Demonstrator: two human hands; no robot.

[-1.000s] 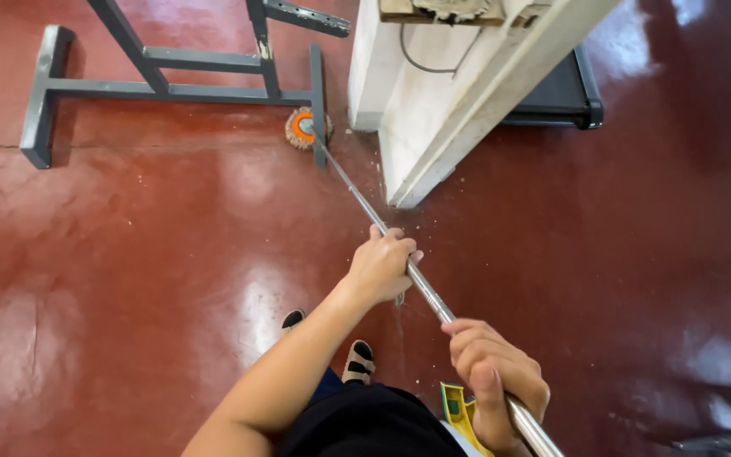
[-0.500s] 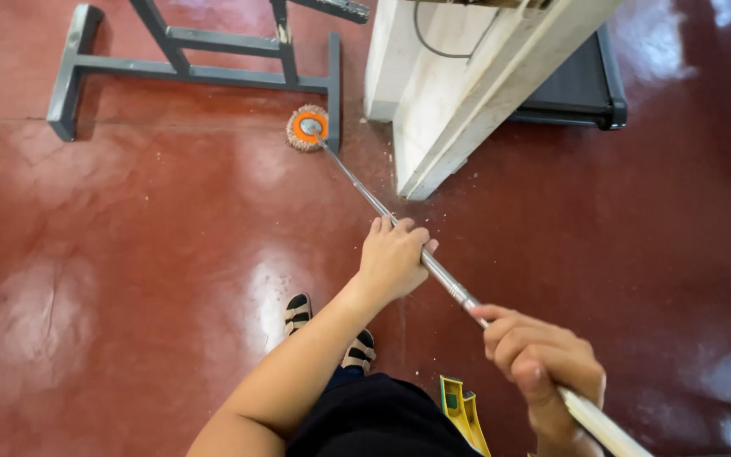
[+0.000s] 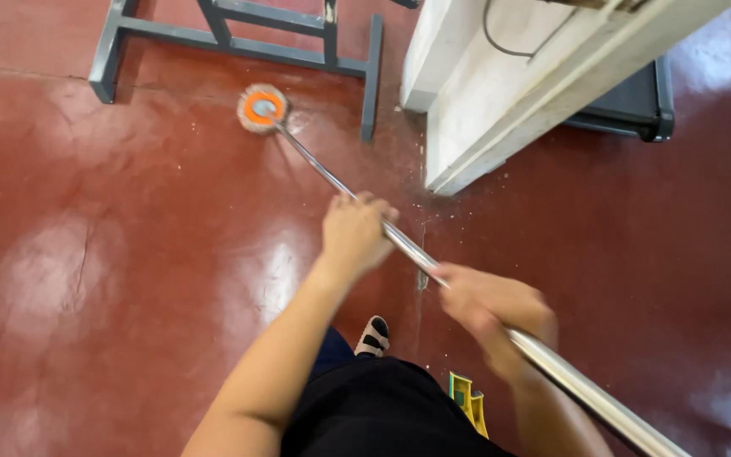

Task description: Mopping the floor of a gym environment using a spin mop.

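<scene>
I hold a long shiny metal mop handle (image 3: 315, 169) in both hands. My left hand (image 3: 354, 234) grips the pole further down, toward the head. My right hand (image 3: 491, 311) is closed around it higher up and is blurred by motion. The round mop head (image 3: 261, 107), orange in the middle with a pale fringe, rests on the glossy red floor (image 3: 112, 254) beside the grey metal frame (image 3: 239, 38).
A white cabinet or pillar base (image 3: 501, 101) stands at the upper right, with a dark flat mat or platform (image 3: 636, 106) behind it. My sandalled foot (image 3: 374, 336) shows below my left arm. A yellow object (image 3: 469, 401) sits near my waist.
The mop head has slid left across the floor, away from the frame's leg. Both hands have shifted with the pole, and the view has moved.
</scene>
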